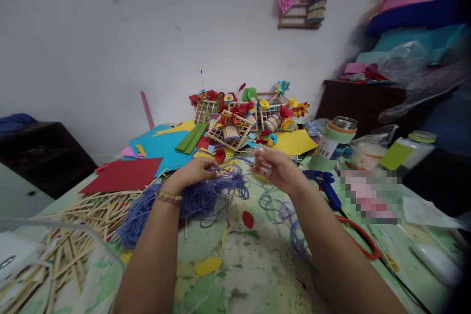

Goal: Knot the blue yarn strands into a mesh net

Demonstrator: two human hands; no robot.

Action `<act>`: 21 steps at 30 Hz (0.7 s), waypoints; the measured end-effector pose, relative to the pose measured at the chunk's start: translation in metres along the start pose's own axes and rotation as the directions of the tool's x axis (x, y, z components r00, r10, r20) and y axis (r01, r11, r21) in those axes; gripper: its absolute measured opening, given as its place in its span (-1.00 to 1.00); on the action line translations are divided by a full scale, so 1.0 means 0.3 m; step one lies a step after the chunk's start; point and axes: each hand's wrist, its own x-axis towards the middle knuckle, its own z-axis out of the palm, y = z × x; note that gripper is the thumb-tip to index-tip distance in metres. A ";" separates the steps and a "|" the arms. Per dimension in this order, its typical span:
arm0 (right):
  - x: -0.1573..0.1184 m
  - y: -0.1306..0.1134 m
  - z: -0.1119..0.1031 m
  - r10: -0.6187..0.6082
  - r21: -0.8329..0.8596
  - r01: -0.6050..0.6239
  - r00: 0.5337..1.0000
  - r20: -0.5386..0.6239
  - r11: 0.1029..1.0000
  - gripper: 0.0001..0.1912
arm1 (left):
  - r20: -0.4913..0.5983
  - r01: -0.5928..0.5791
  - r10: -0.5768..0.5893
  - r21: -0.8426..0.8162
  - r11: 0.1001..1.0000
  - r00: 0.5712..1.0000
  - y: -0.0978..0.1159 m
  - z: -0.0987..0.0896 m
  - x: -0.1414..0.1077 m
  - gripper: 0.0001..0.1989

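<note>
Bare forearms [152, 260] fill my foreground; left hand [195, 173], nearer, grips purple yarn [200, 200] lying lengthwise rightward; right hand [278, 168] half-curled, hold unclear.

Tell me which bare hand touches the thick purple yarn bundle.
The left hand, with a beaded bracelet at its wrist; the right hand is apart from the purple yarn bundle.

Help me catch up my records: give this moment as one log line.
left hand: touching purple yarn; right hand: raised, grip unclear; right side: glue gun; left side: sticks
</note>
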 end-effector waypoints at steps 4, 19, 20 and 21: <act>-0.016 -0.046 -0.054 -0.106 -0.406 0.061 0.990 -0.089 0.912 -0.67 | -0.091 0.160 -0.147 0.157 0.975 0.985 -0.091 -0.007 0.007 -0.70; -0.183 -0.324 -0.353 -0.635 -0.497 0.607 0.017 -0.772 0.621 -0.90 | -0.631 0.722 -0.503 0.135 0.678 0.591 -0.342 -0.140 -0.222 -0.60; -0.209 -0.343 -0.366 -0.565 -0.384 0.679 0.054 -0.823 0.625 -0.87 | -0.665 0.762 -0.523 0.108 0.638 0.533 -0.344 -0.141 -0.248 -0.58; -0.232 -0.358 -0.375 -0.513 -0.280 0.737 0.104 -0.852 0.615 -0.83 | -0.692 0.793 -0.536 0.086 0.603 0.483 -0.342 -0.142 -0.270 -0.56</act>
